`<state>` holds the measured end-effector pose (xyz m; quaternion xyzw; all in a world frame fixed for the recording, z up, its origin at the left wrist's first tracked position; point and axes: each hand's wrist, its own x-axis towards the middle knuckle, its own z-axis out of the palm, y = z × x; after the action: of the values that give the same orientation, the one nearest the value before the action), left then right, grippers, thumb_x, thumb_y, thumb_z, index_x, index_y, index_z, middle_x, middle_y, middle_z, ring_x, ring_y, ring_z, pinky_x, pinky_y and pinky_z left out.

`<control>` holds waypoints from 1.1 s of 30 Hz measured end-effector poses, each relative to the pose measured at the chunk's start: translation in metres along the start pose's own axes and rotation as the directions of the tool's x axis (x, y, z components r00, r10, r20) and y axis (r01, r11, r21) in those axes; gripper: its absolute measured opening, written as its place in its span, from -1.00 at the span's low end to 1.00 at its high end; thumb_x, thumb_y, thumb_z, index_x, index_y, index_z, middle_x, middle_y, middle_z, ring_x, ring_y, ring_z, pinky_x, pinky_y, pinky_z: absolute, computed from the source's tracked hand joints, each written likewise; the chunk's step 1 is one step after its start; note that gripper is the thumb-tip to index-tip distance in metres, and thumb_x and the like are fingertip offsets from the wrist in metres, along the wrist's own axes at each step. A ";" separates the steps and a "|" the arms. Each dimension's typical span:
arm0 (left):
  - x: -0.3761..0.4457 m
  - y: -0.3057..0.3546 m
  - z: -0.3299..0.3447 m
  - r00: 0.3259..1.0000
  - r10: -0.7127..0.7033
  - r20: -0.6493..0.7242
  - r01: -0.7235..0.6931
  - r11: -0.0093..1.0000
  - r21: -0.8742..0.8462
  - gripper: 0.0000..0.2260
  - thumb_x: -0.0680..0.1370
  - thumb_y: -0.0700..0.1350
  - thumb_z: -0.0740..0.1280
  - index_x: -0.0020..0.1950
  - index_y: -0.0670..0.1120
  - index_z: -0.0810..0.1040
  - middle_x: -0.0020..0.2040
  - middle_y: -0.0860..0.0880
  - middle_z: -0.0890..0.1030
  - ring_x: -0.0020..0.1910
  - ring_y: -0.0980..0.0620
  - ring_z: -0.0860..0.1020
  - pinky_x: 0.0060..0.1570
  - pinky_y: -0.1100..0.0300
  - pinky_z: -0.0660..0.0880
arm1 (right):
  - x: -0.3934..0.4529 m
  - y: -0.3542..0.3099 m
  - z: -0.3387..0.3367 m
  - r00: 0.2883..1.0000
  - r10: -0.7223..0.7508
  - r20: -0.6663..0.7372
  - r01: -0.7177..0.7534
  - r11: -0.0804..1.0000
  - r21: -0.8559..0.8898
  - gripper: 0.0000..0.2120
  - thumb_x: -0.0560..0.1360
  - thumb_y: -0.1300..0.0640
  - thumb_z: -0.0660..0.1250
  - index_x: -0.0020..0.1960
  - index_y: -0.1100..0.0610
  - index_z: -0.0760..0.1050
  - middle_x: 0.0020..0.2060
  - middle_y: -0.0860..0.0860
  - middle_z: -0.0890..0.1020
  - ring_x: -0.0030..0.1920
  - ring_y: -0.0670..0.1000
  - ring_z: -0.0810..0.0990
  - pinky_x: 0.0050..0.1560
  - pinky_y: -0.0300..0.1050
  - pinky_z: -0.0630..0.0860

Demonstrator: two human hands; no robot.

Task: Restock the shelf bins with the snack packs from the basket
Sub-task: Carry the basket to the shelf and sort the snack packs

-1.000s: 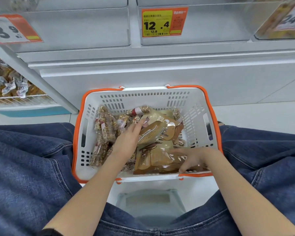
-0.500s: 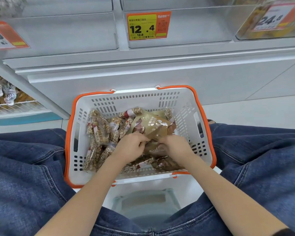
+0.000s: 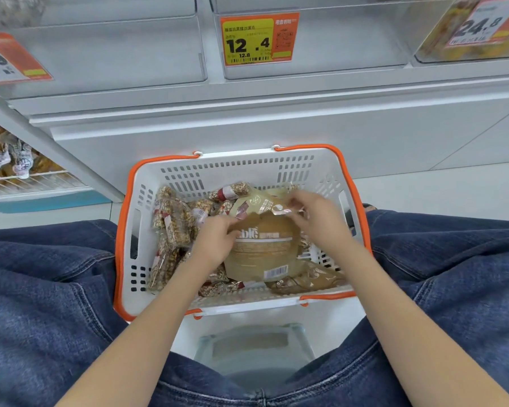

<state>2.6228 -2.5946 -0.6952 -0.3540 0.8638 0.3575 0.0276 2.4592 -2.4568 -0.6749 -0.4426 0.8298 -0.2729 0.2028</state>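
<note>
A white basket (image 3: 241, 168) with an orange rim sits on the floor between my knees. Inside, a brown snack pack (image 3: 262, 251) stands tilted upward over the others. My left hand (image 3: 215, 242) grips its left edge, and my right hand (image 3: 318, 218) pinches its top right corner. Clear packs of nut bars (image 3: 174, 221) fill the basket's left side. Another brown pack (image 3: 309, 280) lies flat at the front right. Above, a clear shelf bin (image 3: 335, 39) carries a yellow and orange price tag (image 3: 259, 39) reading 12.4.
A second clear bin (image 3: 100, 51) stands to the left with a partly visible price tag (image 3: 9, 60). At the right, a bin (image 3: 476, 27) with yellow goods shows 24.8. A wire shelf (image 3: 18, 177) with wrapped snacks is at far left. A pale stool (image 3: 253, 351) is under me.
Both hands came together on one brown pack and lifted it from flat to tilted upright. My right hand moved from the basket's front edge up to the pack's top corner.
</note>
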 end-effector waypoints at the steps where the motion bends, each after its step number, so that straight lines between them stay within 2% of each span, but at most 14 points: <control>1: 0.002 -0.004 -0.004 0.998 -0.027 -0.062 0.026 1.000 -0.010 -0.90 0.55 -0.26 0.32 -0.03 -0.20 0.63 -0.23 0.00 0.56 -0.21 0.03 0.50 -0.12 0.20 0.40 | 0.002 0.008 -0.009 0.999 0.044 -0.019 -0.044 0.999 -0.029 -0.84 0.46 0.31 0.29 -0.09 0.06 0.51 -0.13 -0.07 0.61 -0.10 -0.04 0.55 -0.14 -0.15 0.50; 2: 0.004 -0.008 -0.008 0.992 -0.046 -0.116 0.045 0.999 -0.017 -0.87 0.54 -0.26 0.32 0.04 -0.22 0.63 -0.16 -0.07 0.61 -0.16 -0.01 0.53 -0.10 0.18 0.41 | 0.003 0.016 -0.019 0.995 0.097 0.019 -0.095 0.992 -0.077 -0.79 0.44 0.37 0.24 -0.17 0.07 0.48 -0.16 -0.05 0.59 -0.13 -0.01 0.55 -0.17 -0.14 0.50; 4: 0.010 -0.015 -0.014 0.978 -0.072 -0.197 0.068 0.997 -0.027 -0.82 0.54 -0.25 0.34 0.13 -0.21 0.61 -0.05 -0.13 0.65 -0.12 -0.06 0.56 -0.10 0.17 0.45 | -0.002 0.033 -0.023 0.920 0.249 0.302 -0.188 0.958 -0.218 -0.68 0.42 0.44 0.16 -0.16 0.07 0.53 -0.06 -0.02 0.59 -0.10 -0.02 0.53 -0.14 -0.16 0.52; 6: 0.014 -0.021 -0.018 0.968 -0.089 -0.235 0.082 0.996 -0.038 -0.78 0.53 -0.23 0.35 0.17 -0.20 0.59 -0.02 -0.15 0.65 -0.11 -0.08 0.57 -0.10 0.16 0.47 | -0.018 0.047 -0.009 0.671 0.367 0.644 -0.160 0.920 -0.359 -0.52 0.40 0.47 0.18 0.13 0.01 0.54 0.19 -0.02 0.50 0.04 -0.03 0.49 -0.11 -0.22 0.47; 7: 0.016 -0.023 -0.018 0.968 -0.092 -0.235 0.086 0.996 -0.035 -0.78 0.53 -0.22 0.35 0.16 -0.20 0.59 -0.03 -0.15 0.64 -0.11 -0.08 0.57 -0.11 0.16 0.47 | -0.025 0.051 -0.001 0.555 0.390 0.735 -0.126 0.912 -0.389 -0.43 0.40 0.45 0.22 0.26 -0.06 0.47 0.27 -0.04 0.45 0.13 0.00 0.47 -0.04 -0.22 0.46; 9: 0.016 -0.023 -0.017 0.971 -0.080 -0.223 0.079 0.997 -0.015 -0.82 0.53 -0.22 0.35 0.12 -0.20 0.59 -0.08 -0.11 0.62 -0.13 -0.06 0.54 -0.14 0.17 0.43 | -0.031 0.060 0.010 0.458 0.394 0.797 -0.141 0.917 -0.373 -0.43 0.44 0.32 0.32 0.32 -0.17 0.39 0.33 -0.06 0.43 0.23 0.04 0.44 0.15 -0.14 0.43; 12: 0.012 -0.020 -0.012 0.979 -0.039 -0.201 0.041 0.999 0.005 -0.91 0.53 -0.23 0.35 0.01 -0.21 0.59 -0.14 -0.11 0.58 -0.16 -0.07 0.51 -0.19 0.15 0.39 | -0.030 0.068 0.011 0.449 0.391 0.804 -0.219 0.920 -0.326 -0.60 0.50 0.01 0.37 0.30 -0.24 0.40 0.34 -0.07 0.43 0.27 0.04 0.42 0.25 -0.08 0.39; 15: 0.010 -0.017 -0.008 0.985 -0.009 -0.175 0.010 1.000 0.004 -0.93 0.52 -0.23 0.36 -0.04 -0.22 0.59 -0.16 -0.10 0.54 -0.18 -0.06 0.49 -0.21 0.14 0.36 | -0.033 0.075 0.015 0.455 0.461 0.762 -0.212 0.887 -0.410 -0.45 0.45 -0.17 0.38 0.39 -0.27 0.28 0.45 -0.05 0.31 0.38 0.09 0.33 0.41 0.10 0.25; 17: 0.009 -0.015 -0.008 0.988 -0.020 -0.155 0.020 1.000 -0.004 -0.93 0.52 -0.22 0.36 -0.05 -0.21 0.60 -0.17 -0.09 0.55 -0.20 -0.04 0.48 -0.23 0.16 0.34 | -0.033 0.077 0.020 0.460 0.507 0.729 -0.255 0.862 -0.438 -0.28 0.42 -0.22 0.39 0.49 -0.16 0.16 0.49 -0.02 0.25 0.42 0.12 0.29 0.42 0.11 0.23; 20: 0.007 -0.016 -0.009 0.989 -0.036 -0.144 0.034 0.999 -0.022 -0.92 0.51 -0.21 0.38 -0.05 -0.21 0.61 -0.15 -0.12 0.59 -0.20 -0.07 0.52 -0.20 0.10 0.44 | -0.034 0.081 0.020 0.440 0.501 0.746 -0.204 0.864 -0.460 -0.25 0.37 -0.36 0.33 0.47 -0.14 0.20 0.47 -0.03 0.29 0.40 0.09 0.32 0.41 0.11 0.25; 22: 0.005 -0.019 -0.010 0.988 -0.048 -0.144 0.041 0.998 -0.048 -0.90 0.52 -0.20 0.38 0.00 -0.19 0.62 -0.13 -0.11 0.60 -0.18 -0.07 0.53 -0.14 0.08 0.48 | -0.035 0.078 0.017 0.463 0.444 0.767 -0.210 0.896 -0.391 -0.37 0.40 -0.29 0.36 0.40 -0.16 0.30 0.41 -0.05 0.37 0.36 0.07 0.37 0.39 0.07 0.29; 27: 0.006 -0.022 -0.011 0.988 -0.060 -0.143 0.048 0.995 -0.092 -0.84 0.53 -0.19 0.37 0.08 -0.19 0.61 -0.10 -0.13 0.64 -0.18 -0.06 0.56 -0.13 0.07 0.51 | -0.042 0.073 0.017 0.599 0.354 0.718 -0.141 0.930 -0.340 -0.60 0.47 -0.09 0.39 0.28 -0.12 0.45 0.22 -0.06 0.54 0.15 0.01 0.51 0.19 -0.09 0.44; 30: 0.006 -0.020 -0.009 0.984 -0.079 -0.157 0.062 0.992 -0.113 -0.81 0.53 -0.17 0.37 0.12 -0.15 0.55 -0.09 -0.09 0.60 -0.16 -0.08 0.56 -0.15 0.07 0.51 | -0.043 0.062 0.021 0.664 0.235 0.710 0.067 0.927 -0.370 -0.72 0.57 0.01 0.24 0.26 -0.02 0.49 0.12 -0.01 0.61 0.03 -0.01 0.55 0.04 -0.16 0.46; 33: 0.003 -0.016 -0.006 0.975 -0.079 -0.208 0.065 0.995 -0.075 -0.74 0.52 -0.18 0.37 0.09 -0.07 0.32 -0.07 0.00 0.50 -0.18 -0.05 0.52 -0.21 0.07 0.49 | -0.040 0.046 0.023 0.661 0.123 0.740 0.309 0.854 -0.418 -0.71 0.56 0.25 0.18 0.22 0.08 0.52 -0.01 0.06 0.62 -0.07 0.05 0.55 -0.10 -0.12 0.47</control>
<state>2.6318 -2.6079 -0.7006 -0.4219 0.8358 0.3457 -0.0633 2.4652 -2.4079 -0.7181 -0.5953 0.6895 0.1513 0.3838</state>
